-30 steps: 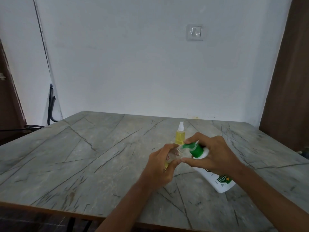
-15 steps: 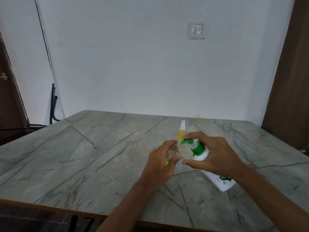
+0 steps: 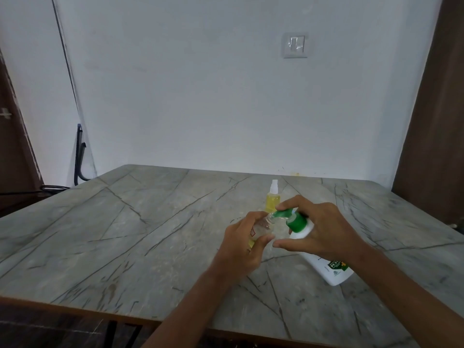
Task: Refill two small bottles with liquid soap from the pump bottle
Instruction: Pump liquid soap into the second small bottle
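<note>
My left hand (image 3: 242, 243) grips a small clear bottle (image 3: 263, 226), tilted with its open neck toward the right. My right hand (image 3: 317, 232) holds the white pump bottle (image 3: 324, 262) tilted over the table, forefinger on its green pump head (image 3: 292, 218). The green spout meets the small bottle's mouth. A second small bottle (image 3: 272, 200) with yellow liquid and a white spray cap stands upright just behind my hands.
The grey marble-patterned table (image 3: 125, 234) ends at a near edge at the bottom. A white wall with a switch plate (image 3: 295, 45) stands behind. A dark metal frame (image 3: 79, 156) leans at the left; brown panels flank both sides.
The pump head rose between the two earlier frames as my right forefinger lifted. Since half a second ago both hands hold nearly the same pose.
</note>
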Tool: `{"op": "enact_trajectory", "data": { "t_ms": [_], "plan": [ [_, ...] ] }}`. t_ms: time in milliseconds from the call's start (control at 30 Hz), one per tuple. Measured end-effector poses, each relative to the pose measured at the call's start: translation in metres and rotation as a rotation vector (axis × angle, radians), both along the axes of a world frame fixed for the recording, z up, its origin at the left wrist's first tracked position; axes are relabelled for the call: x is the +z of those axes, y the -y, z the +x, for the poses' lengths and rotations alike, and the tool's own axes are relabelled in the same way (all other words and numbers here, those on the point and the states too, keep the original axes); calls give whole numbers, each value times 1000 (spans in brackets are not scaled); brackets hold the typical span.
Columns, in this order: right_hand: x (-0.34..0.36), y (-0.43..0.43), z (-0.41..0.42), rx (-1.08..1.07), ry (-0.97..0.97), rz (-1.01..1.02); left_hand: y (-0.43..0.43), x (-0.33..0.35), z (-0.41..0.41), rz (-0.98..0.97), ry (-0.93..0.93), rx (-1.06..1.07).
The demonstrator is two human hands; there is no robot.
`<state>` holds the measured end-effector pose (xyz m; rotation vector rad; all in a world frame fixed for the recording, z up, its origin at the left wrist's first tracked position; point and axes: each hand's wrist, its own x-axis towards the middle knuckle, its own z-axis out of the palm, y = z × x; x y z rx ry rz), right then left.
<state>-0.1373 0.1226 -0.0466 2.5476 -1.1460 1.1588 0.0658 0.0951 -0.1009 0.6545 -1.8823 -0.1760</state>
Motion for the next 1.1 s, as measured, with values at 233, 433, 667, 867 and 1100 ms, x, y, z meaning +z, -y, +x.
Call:
{"op": "enact_trajectory", "data": {
  "t_ms": [233,433,667,867,1100],
  "plan": [
    [2,-6,3,-49,-42,-32,0,2,0,-6,-15,22],
    [5,-6,5,7,7,13,0,1,0,-7,-22,14],
    [2,2,1,75,69,20,-2,2,0,-1,-15,-13],
    [1,4,1,60,60,16,-1,1,0,-16,-7,-19],
    [1,-4,4,-39,-8,-25,1,3,0,-12,-46,-4]
  ]
}}
